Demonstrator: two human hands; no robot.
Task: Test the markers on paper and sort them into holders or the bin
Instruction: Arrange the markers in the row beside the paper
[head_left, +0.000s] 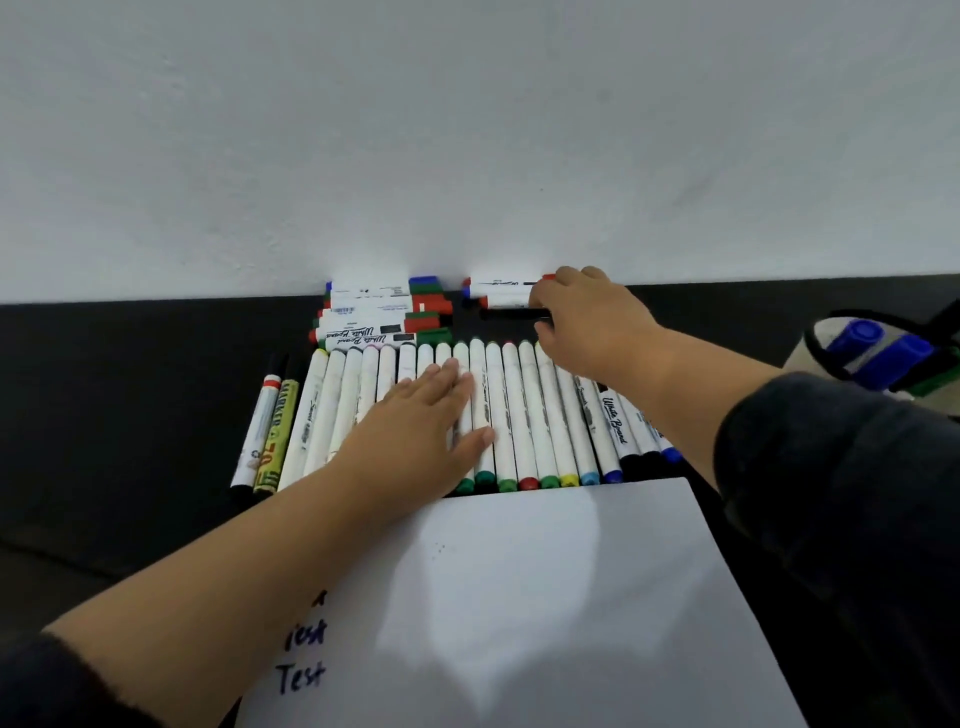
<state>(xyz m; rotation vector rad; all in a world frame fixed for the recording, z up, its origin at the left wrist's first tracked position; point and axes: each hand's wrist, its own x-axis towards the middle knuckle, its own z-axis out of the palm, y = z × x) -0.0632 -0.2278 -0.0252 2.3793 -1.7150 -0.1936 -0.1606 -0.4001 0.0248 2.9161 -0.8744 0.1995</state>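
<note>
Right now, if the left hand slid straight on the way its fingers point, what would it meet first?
Probably the stacked whiteboard markers by the wall; the left hand lies flat on the marker row, fingers pointing up-right. Depth is unclear.

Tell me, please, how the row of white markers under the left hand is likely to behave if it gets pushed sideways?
The row of white markers looks round-barrelled and lies loose side by side, so it would probably roll and spread. The left hand lies flat on several, which likely steadies those. They look rigid and light, so a small nudge may shift them.
</note>
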